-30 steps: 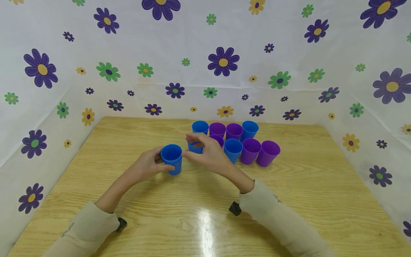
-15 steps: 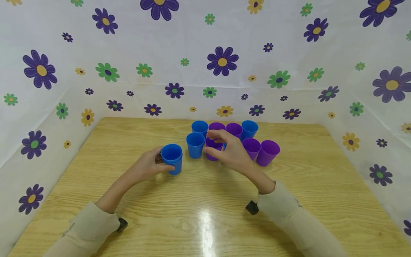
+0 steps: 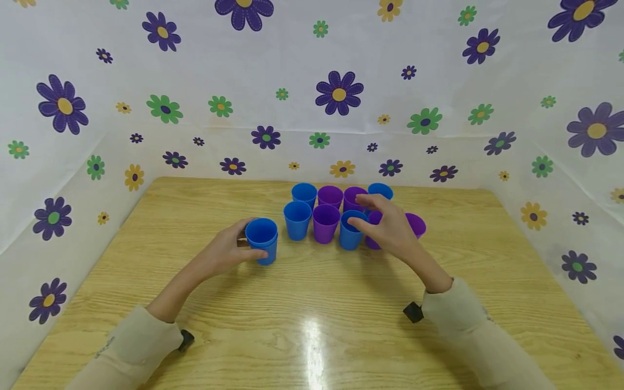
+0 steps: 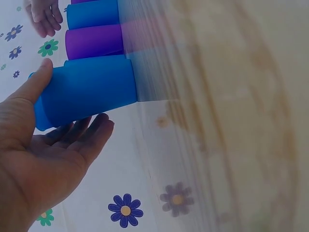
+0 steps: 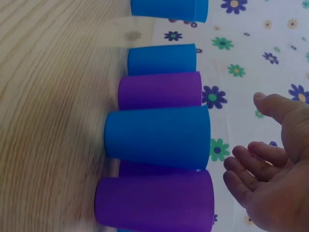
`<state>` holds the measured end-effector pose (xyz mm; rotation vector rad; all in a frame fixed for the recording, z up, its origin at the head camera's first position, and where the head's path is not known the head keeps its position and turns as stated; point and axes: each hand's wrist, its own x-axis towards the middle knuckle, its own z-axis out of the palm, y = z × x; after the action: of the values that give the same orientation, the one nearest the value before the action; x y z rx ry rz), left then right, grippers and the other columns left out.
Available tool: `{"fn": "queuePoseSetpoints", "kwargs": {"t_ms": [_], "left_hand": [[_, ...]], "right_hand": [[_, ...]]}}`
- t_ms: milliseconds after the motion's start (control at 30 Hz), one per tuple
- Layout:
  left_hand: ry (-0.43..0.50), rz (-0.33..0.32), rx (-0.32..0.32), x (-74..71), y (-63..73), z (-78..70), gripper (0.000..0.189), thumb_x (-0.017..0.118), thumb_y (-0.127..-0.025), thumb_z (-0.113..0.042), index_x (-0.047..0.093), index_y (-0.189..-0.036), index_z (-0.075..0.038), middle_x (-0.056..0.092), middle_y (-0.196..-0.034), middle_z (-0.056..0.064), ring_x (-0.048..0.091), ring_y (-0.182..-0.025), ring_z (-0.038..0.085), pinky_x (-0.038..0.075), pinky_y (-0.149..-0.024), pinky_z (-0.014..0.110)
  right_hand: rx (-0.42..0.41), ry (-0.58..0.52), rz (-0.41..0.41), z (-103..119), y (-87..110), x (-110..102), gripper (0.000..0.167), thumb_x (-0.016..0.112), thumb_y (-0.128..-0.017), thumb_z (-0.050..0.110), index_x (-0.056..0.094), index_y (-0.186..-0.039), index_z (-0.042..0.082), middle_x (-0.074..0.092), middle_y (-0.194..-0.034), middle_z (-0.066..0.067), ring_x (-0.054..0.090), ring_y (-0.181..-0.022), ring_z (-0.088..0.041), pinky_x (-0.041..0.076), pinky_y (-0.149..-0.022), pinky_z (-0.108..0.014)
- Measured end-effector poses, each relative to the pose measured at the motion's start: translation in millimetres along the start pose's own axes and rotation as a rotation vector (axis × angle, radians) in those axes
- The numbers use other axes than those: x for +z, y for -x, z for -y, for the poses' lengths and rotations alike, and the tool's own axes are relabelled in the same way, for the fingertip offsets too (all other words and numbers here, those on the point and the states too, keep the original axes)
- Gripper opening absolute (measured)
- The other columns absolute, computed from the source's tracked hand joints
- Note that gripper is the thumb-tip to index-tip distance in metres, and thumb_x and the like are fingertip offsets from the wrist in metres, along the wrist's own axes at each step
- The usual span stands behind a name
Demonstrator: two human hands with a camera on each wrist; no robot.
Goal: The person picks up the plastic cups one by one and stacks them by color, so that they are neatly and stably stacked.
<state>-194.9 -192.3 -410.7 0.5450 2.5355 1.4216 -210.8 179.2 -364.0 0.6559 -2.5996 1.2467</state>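
My left hand [image 3: 226,249] holds a nested pair of blue cups [image 3: 268,253], upright on the table left of the others. In the left wrist view the thumb lies on one side of the cups and the fingers on the other. My right hand [image 3: 387,225] hovers over the right part of the front row, thumb and fingers apart, holding nothing. Below and beside it are a blue cup [image 3: 350,239], a partly hidden purple cup [image 3: 372,242] and another purple cup [image 3: 417,224]. The right wrist view shows this hand [image 5: 270,169] apart from the cup rims.
Left in the front row stand a blue cup [image 3: 297,223] and a purple cup [image 3: 325,226]. Behind are a blue cup [image 3: 303,194], two purple cups and a blue cup [image 3: 381,189]. A flowered cloth [image 3: 273,81] encloses the wooden table [image 3: 263,319] at back and sides.
My right hand has moved rightward over the front row, from beside the nested cups to above the blue and purple cups. My left hand and the cups stay where they were.
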Motion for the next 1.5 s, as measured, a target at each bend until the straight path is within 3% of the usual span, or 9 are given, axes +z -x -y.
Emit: {"fn": "queuePoseSetpoints", "kwargs": {"t_ms": [467, 867, 1200, 1500], "left_hand": [[-0.009, -0.002, -0.007, 1.2, -0.7, -0.2, 0.079, 0.080, -0.093, -0.022, 0.037, -0.153, 0.006, 0.054, -0.144, 0.028, 0.056, -0.130, 0.045, 0.048, -0.107, 0.055], [-0.001, 0.001, -0.009, 2.6, 0.3, -1.9, 0.079, 0.080, -0.093, -0.022, 0.037, -0.153, 0.005, 0.054, -0.145, 0.027, 0.056, -0.131, 0.044, 0.047, -0.108, 0.055], [-0.010, 0.001, 0.002, 3.8, -0.8, -1.4, 0.076, 0.079, -0.094, -0.021, 0.038, -0.152, 0.005, 0.055, -0.144, 0.027, 0.057, -0.130, 0.044, 0.048, -0.107, 0.055], [-0.015, -0.011, 0.031, 5.1, -2.1, 2.3, 0.067, 0.079, -0.094, -0.017, 0.046, -0.147, 0.005, 0.060, -0.139, 0.025, 0.061, -0.126, 0.041, 0.051, -0.105, 0.053]], "right_hand": [[-0.020, 0.151, 0.071, -22.7, 2.2, -1.5, 0.059, 0.084, -0.089, 0.018, 0.059, -0.135, -0.011, 0.061, -0.136, -0.027, 0.055, -0.129, -0.044, 0.046, -0.108, -0.058], [-0.022, 0.259, 0.124, -22.8, 4.5, 5.6, 0.071, 0.085, -0.089, 0.029, 0.055, -0.139, -0.011, 0.059, -0.136, -0.029, 0.050, -0.131, -0.046, 0.043, -0.110, -0.059], [-0.060, 0.327, 0.127, -26.8, 2.8, 9.4, 0.070, 0.085, -0.087, 0.031, 0.058, -0.135, -0.012, 0.062, -0.134, -0.029, 0.051, -0.132, -0.046, 0.023, -0.121, -0.063], [-0.101, 0.356, 0.106, -28.0, 3.6, 11.1, 0.064, 0.085, -0.087, 0.026, 0.061, -0.131, -0.014, 0.065, -0.128, -0.030, 0.054, -0.128, -0.047, 0.022, -0.122, -0.063]]}}
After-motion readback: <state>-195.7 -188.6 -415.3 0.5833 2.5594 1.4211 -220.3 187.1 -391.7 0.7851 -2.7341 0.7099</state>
